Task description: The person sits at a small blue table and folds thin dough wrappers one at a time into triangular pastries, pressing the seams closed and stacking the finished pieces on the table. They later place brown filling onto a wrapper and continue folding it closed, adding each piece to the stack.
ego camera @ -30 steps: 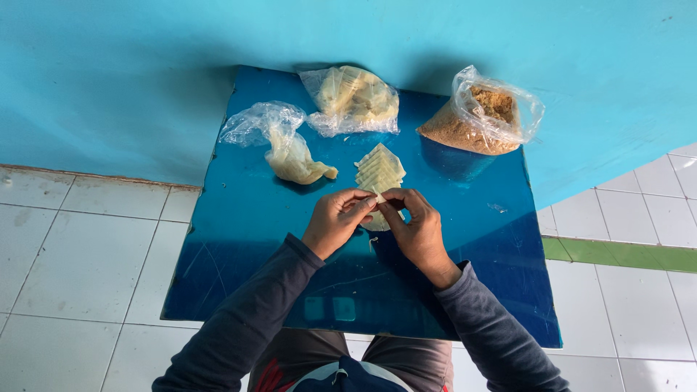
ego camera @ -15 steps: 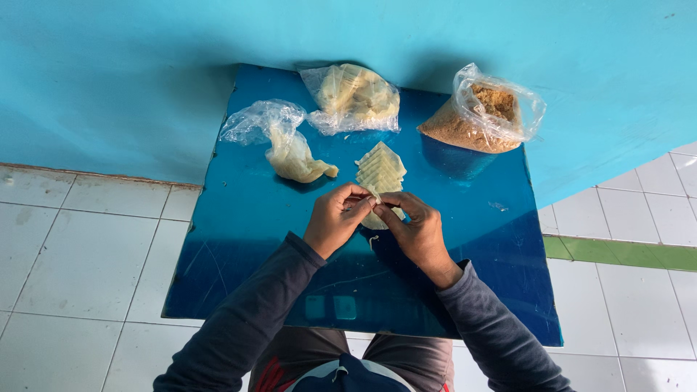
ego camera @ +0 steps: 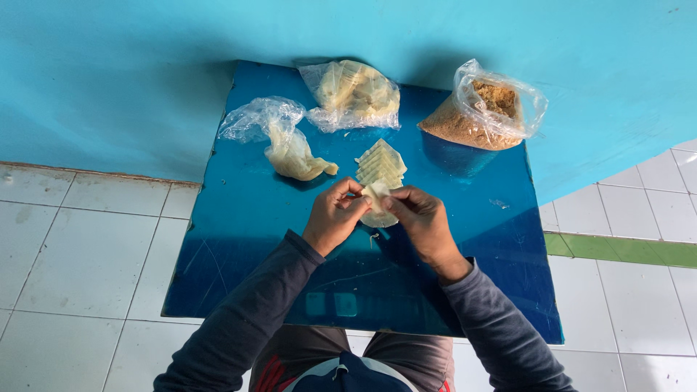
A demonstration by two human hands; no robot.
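Both hands meet over the middle of the blue tabletop (ego camera: 239, 239), fingers curled in and pinching the same small pale dough wrapper (ego camera: 377, 196) between them. The left hand (ego camera: 334, 216) grips the wrapper's left edge with thumb and fingertips, and the right hand (ego camera: 422, 221) closes on its right edge in the same way, so the piece is held between the two hands just above the surface; whether its lower edge touches the tabletop cannot be told. Dark grey sleeves run back from both wrists toward the near edge. Just beyond the fingertips, on the far side, lies a row of folded pale pieces (ego camera: 381, 163), overlapped like tiles and touching one another, with the nearest one close against the held wrapper. To the left of that row sits a crumpled clear plastic bag (ego camera: 279, 138) with a pale lump of dough at its near end. Farther back, near the wall, a second clear bag (ego camera: 353, 94) holds more pale pieces. To the far right a clear bag of brown crumbly filling (ego camera: 483, 112) stands open on the tabletop. The tabletop is pushed against a turquoise wall (ego camera: 109, 80), and white floor tiles (ego camera: 80, 254) show at left and right.
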